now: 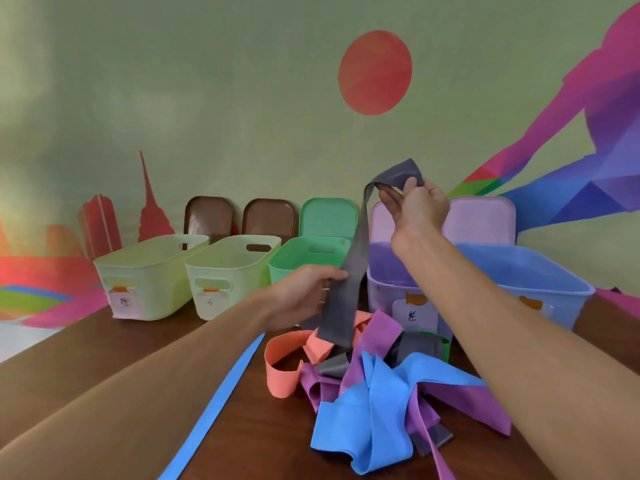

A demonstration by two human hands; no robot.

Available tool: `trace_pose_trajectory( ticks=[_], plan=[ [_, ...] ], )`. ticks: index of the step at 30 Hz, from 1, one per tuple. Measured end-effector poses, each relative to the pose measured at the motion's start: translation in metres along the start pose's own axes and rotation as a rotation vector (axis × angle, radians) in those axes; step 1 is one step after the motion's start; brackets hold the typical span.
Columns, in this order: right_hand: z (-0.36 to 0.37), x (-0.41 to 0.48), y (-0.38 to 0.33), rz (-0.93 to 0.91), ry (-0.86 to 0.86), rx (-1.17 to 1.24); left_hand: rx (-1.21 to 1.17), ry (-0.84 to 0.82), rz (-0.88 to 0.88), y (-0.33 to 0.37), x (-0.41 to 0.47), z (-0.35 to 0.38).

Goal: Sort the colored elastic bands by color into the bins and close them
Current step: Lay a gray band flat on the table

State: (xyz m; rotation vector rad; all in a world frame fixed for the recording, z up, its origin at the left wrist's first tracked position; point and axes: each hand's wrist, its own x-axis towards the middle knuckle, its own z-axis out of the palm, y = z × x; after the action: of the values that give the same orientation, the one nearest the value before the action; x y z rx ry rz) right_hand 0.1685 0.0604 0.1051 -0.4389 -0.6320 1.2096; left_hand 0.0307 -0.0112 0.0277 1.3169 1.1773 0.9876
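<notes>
Your right grip (417, 206) high at 1 o'clock, thumb and fingers pinched on top fold of grey band (356, 258). Left grip (301, 292) at centre pinches same band lower down, likely steadying it so it slides free of pile (377, 393). Band's tail hangs into that tangle at 6 o'clock on tabletop (242, 427). Bins (228, 244) open from 9 to 3 o'clock, lids (328, 216) leaning on wall behind, ready for drop-in. Grey's bin: labels too small to tell.
</notes>
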Motion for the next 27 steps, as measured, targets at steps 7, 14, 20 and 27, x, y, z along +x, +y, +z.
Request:
trace_pose_trajectory(
  ticks=[7, 14, 20, 27],
  plan=[
    [-0.013, -0.012, 0.023, -0.036, 0.011, -0.241, 0.304, 0.333, -0.027, 0.000, -0.033, -0.034],
    [-0.034, -0.030, 0.041, -0.245, -0.077, -0.901, 0.738, 0.336, -0.101, -0.014, -0.083, -0.067],
    [-0.037, -0.052, 0.042, -0.316, -0.189, -1.173, 0.822, 0.278, -0.173, -0.027, -0.119, -0.078],
    [-0.021, -0.094, 0.074, -0.304, -0.474, -1.427, 0.807, 0.303, -0.214, -0.050, -0.172, -0.118]
  ],
)
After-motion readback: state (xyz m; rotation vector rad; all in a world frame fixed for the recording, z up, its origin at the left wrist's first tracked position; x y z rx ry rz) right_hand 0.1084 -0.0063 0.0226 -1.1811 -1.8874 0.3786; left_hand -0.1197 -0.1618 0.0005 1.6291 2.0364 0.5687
